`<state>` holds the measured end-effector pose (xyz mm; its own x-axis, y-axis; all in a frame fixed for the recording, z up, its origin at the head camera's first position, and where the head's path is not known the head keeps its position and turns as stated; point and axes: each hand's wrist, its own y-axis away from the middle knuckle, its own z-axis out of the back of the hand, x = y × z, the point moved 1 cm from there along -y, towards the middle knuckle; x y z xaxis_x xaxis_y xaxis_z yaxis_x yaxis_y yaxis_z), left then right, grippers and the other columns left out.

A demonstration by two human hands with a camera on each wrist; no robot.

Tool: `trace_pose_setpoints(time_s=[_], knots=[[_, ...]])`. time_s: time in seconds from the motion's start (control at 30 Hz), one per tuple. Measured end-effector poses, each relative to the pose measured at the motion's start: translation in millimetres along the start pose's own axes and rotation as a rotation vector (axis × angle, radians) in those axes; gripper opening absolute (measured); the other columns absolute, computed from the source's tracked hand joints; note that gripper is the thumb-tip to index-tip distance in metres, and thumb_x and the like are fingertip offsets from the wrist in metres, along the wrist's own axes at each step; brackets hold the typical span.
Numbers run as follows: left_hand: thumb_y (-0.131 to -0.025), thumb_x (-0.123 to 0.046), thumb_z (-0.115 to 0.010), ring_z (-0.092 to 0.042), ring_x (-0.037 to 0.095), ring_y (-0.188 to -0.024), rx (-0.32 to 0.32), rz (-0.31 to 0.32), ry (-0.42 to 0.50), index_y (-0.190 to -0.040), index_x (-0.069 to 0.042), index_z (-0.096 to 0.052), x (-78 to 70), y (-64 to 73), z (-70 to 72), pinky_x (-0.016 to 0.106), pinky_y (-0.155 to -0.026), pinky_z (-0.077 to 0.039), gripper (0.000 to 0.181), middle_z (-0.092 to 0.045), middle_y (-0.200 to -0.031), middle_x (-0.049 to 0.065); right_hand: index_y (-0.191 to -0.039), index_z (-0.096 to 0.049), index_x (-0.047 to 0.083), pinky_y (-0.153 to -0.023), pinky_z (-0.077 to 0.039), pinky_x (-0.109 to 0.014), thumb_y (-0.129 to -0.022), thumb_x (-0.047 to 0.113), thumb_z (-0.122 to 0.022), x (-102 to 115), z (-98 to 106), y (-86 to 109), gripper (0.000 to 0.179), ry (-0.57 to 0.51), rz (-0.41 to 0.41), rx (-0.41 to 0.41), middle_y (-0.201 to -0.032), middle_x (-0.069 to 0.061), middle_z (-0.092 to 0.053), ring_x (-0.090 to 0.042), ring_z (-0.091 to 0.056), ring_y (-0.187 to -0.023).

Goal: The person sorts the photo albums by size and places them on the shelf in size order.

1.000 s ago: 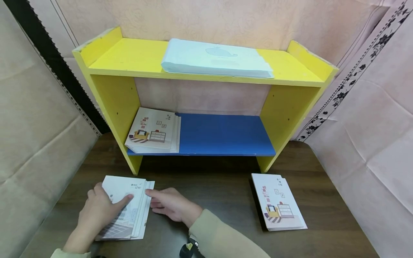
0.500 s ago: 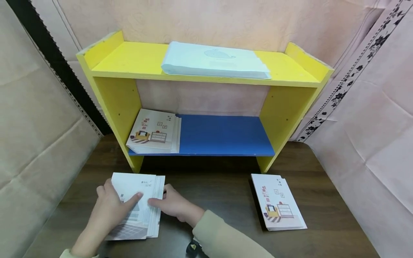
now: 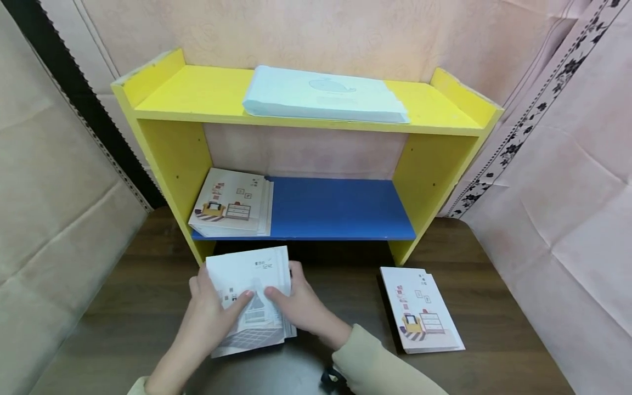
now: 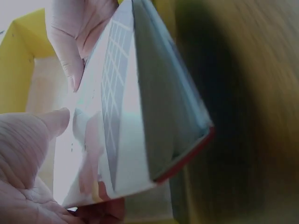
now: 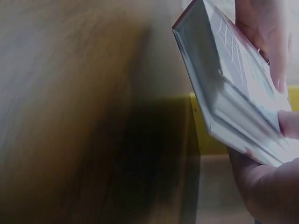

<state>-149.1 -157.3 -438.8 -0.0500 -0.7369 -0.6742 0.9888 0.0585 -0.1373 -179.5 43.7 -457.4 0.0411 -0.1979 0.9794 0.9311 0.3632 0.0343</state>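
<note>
1. We see the left hand [image 3: 209,310] clamped on the left side of a stack of white booklets [image 3: 249,277], its thumb lying on the top cover and its fingers partly under the stack.
2. We see the right hand [image 3: 307,302] clamped on the right side of the same stack, thumb on top and fingers beneath; the two thumb tips point toward each other, near but apart.
3. We find this stack near the shelf unit's left leg, in front of the blue shelf [image 3: 340,208], slightly turned and tilted; its edges are uneven on the right. In the left wrist view we notice a red edge [image 4: 184,156] along its bottom cover.
4. On the blue shelf, at the left, we see a second stack [image 3: 229,203] beside the yellow side wall [image 3: 173,159].
5. Near and to the right, a third stack [image 3: 419,310] lies on the brown wooden table [image 3: 498,340], well apart from both hands.
6. On the far, upper yellow shelf [image 3: 212,90] we see a pale blue pack [image 3: 323,96] with a whale picture.
</note>
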Motion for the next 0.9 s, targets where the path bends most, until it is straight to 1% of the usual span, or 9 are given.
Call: trace_pose_setpoints(time_s=[0.13, 0.23, 0.3, 0.43, 0.53, 0.6, 0.7, 0.8, 0.9], knots=[[-0.083, -0.049, -0.073, -0.054, 0.030, -0.088, -0.017, -0.065, 0.062, -0.154, -0.008, -0.002, -13.6, -0.7, -6.1, 0.039, -0.067, -0.051, 0.108, -0.033, -0.123, 0.024, -0.139, -0.027, 0.025, -0.067, -0.057, -0.036, -0.097, 0.028, -0.060, 4.5, 21.0, 8.5, 0.054, 0.000, 0.042, -0.033, -0.114, -0.007, -0.061, -0.017, -0.067, -0.086], [-0.082, -0.048, -0.074, -0.054, 0.028, -0.090, -0.002, -0.078, 0.106, -0.154, -0.010, -0.006, -19.0, -2.0, -11.4, 0.038, -0.071, -0.052, 0.106, -0.035, -0.125, 0.020, -0.139, -0.027, 0.026, -0.068, -0.057, -0.037, -0.096, 0.027, -0.061, 4.8, 34.7, 13.4, 0.054, -0.006, 0.067, -0.060, -0.119, -0.006, -0.061, -0.018, -0.067, -0.089], [-0.082, -0.052, -0.073, -0.055, 0.028, -0.095, 0.026, -0.071, 0.150, -0.154, -0.009, -0.009, -20.9, -2.9, -14.9, 0.040, -0.075, -0.053, 0.106, -0.035, -0.130, 0.020, -0.139, -0.027, 0.025, -0.069, -0.057, -0.038, -0.096, 0.026, -0.061, 3.8, 42.7, 15.8, 0.054, -0.014, 0.081, -0.073, -0.121, -0.007, -0.060, -0.020, -0.067, -0.091], [-0.081, -0.054, -0.072, -0.056, 0.027, -0.107, 0.103, -0.051, 0.296, -0.154, -0.010, -0.012, -21.2, -3.5, -26.3, 0.043, -0.082, -0.053, 0.104, -0.044, -0.132, 0.016, -0.139, -0.027, 0.023, -0.069, -0.057, -0.039, -0.097, 0.025, -0.061, 1.4, 58.0, 19.0, 0.054, -0.019, 0.106, -0.094, -0.122, -0.009, -0.060, -0.021, -0.067, -0.091], [-0.082, -0.054, -0.072, -0.058, 0.023, -0.108, 0.165, -0.022, 0.366, -0.152, -0.010, -0.016, -21.3, -1.8, -36.7, 0.042, -0.084, -0.053, 0.100, -0.053, -0.126, 0.012, -0.139, -0.026, 0.023, -0.069, -0.057, -0.039, -0.097, 0.025, -0.061, 1.7, 67.9, 19.8, 0.055, -0.029, 0.116, -0.109, -0.123, -0.010, -0.059, -0.023, -0.068, -0.092], [-0.082, -0.052, -0.072, -0.060, 0.020, -0.104, 0.185, -0.020, 0.385, -0.151, -0.012, -0.020, -22.2, 0.0, -43.1, 0.042, -0.085, -0.052, 0.095, -0.057, -0.122, 0.010, -0.140, -0.025, 0.023, -0.069, -0.057, -0.040, -0.097, 0.026, -0.061, 2.8, 73.6, 20.2, 0.055, -0.038, 0.117, -0.119, -0.123, -0.010, -0.059, -0.024, -0.068, -0.092], [-0.084, -0.045, -0.074, -0.060, 0.015, -0.102, 0.186, -0.051, 0.418, -0.147, -0.014, -0.027, -26.1, 1.6, -50.9, 0.040, -0.087, -0.051, 0.085, -0.059, -0.118, 0.006, -0.140, -0.026, 0.025, -0.070, -0.057, -0.042, -0.096, 0.027, -0.061, 4.6, 81.1, 21.1, 0.056, -0.043, 0.106, -0.135, -0.121, -0.010, -0.060, -0.025, -0.068, -0.092], [-0.084, -0.038, -0.075, -0.061, 0.013, -0.098, 0.162, -0.076, 0.440, -0.143, -0.015, -0.033, -32.5, 2.1, -56.0, 0.038, -0.084, -0.051, 0.076, -0.061, -0.114, 0.004, -0.140, -0.026, 0.025, -0.072, -0.057, -0.042, -0.096, 0.028, -0.062, 6.3, 87.3, 23.1, 0.057, -0.046, 0.092, -0.146, -0.120, -0.009, -0.060, -0.025, -0.068, -0.092], [-0.085, -0.036, -0.075, -0.061, 0.013, -0.096, 0.137, -0.070, 0.447, -0.140, -0.014, -0.037, -39.1, 2.4, -59.6, 0.035, -0.081, -0.052, 0.070, -0.062, -0.111, 0.003, -0.140, -0.026, 0.025, -0.073, -0.057, -0.043, -0.095, 0.029, -0.063, 7.0, 91.7, 24.9, 0.059, -0.056, 0.078, -0.155, -0.120, -0.009, -0.061, -0.026, -0.067, -0.092]])
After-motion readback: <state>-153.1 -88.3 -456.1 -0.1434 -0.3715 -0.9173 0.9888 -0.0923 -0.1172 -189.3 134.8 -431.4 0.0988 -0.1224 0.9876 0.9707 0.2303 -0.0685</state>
